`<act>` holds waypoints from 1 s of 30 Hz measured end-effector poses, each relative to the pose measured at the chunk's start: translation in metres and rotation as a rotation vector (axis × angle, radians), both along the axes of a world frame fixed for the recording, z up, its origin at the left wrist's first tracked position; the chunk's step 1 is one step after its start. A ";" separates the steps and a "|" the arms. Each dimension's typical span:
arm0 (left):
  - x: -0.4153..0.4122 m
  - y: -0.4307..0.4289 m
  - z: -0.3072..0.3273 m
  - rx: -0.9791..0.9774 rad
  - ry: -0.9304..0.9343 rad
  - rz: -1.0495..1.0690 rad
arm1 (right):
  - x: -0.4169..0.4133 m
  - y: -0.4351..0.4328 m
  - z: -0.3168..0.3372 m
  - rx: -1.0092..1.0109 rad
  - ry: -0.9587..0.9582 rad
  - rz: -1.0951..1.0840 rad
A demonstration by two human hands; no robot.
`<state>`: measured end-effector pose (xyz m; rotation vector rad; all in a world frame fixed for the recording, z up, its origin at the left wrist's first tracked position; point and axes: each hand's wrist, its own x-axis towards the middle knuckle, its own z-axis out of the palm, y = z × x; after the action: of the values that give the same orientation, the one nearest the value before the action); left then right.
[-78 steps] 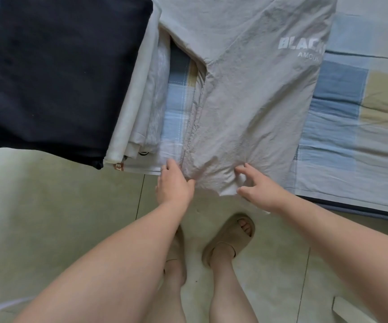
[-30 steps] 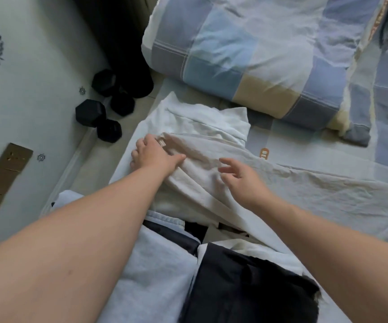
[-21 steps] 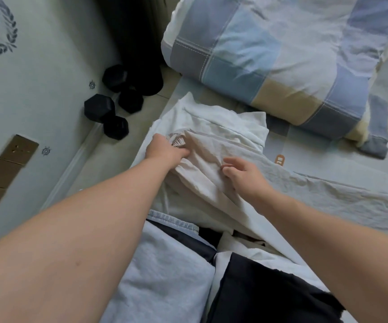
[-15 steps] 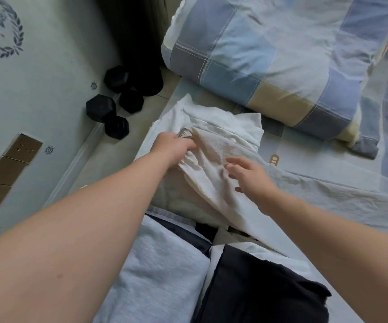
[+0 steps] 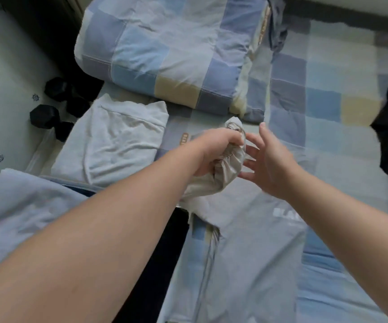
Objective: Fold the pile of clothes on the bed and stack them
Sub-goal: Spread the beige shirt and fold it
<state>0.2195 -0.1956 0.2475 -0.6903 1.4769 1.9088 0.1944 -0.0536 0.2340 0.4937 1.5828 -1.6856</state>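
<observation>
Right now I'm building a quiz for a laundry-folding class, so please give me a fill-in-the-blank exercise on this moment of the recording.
1. The left hand grips the beige cotton trousers; the right hand, fingers spread, holds ____.
2. The black hexagonal dumbbells lie on the ____, beside the blue checked bed.
3. The folded white cloth garment lies to the ____ of the left hand.

Missing words: nothing; floor; left.

soft, even daylight; motion blur throughout (wide-angle bending at the edges).
</observation>
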 end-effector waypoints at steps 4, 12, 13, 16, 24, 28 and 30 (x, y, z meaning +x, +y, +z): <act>-0.007 0.149 0.005 -0.021 0.031 0.004 | 0.000 0.135 0.018 -0.014 -0.042 -0.135; -0.009 0.351 -0.020 -0.082 0.047 -0.158 | 0.018 0.330 0.005 0.006 -0.102 -0.245; -0.008 0.362 -0.024 -0.098 0.050 -0.181 | 0.021 0.341 0.002 0.003 -0.105 -0.253; -0.004 0.376 -0.034 -0.119 0.041 -0.205 | 0.027 0.359 -0.010 -0.023 -0.116 -0.271; 0.006 0.270 -0.087 -0.450 0.028 -0.079 | 0.025 0.293 -0.058 0.040 -0.134 -0.136; 0.003 0.179 -0.135 -0.804 -0.022 -0.113 | 0.020 0.248 -0.097 0.257 0.081 0.053; 0.001 0.148 -0.163 -0.959 -0.025 -0.162 | 0.017 0.234 -0.125 0.495 0.311 0.238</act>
<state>0.2208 -0.0479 0.0844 -0.9406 2.3380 0.9809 0.2113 0.1809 0.1090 0.2726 2.2086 -1.2282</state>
